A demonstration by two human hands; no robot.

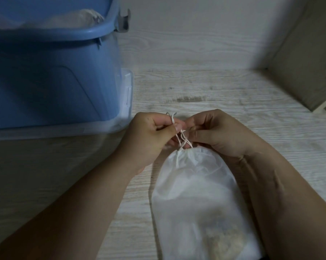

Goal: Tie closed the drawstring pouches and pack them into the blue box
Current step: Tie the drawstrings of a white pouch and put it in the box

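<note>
Now, step: tying the drawstring (182,139) of the white pouch (194,199), knot half-formed, not yet snug.
Pouch: lies flat on the pale wood-grain floor (205,87), neck gathered, pointing away from the person; sth brownish shows thru the fabric near the bottom end, can't tell what.
L hand: left hand (149,136) closed, thumb + forefinger pinching one cord end, a small loop sticking up past the knuckles.
R hand: right hand (218,132) closed too, fingers curled on the other cord strands just above the pouch neck.
Cords: crossed between the two hands, slack-ish, close to the neck.
Blue box (51,76): to the left, just beside the hands, standing on a clear lid (127,91); another white pouch (75,17) already inside near the rim.
How to do it well, IMO: keep the neck bunched tight w/ the R fingers while pulling, draw both ends apart evenly + low toward the neck so the knot seats there, not halfway up the cord.
Risk: thin cord, could slip or the neck reopen if one side is pulled alone.
Next: lift by the body, not the cord, into the box.
</note>
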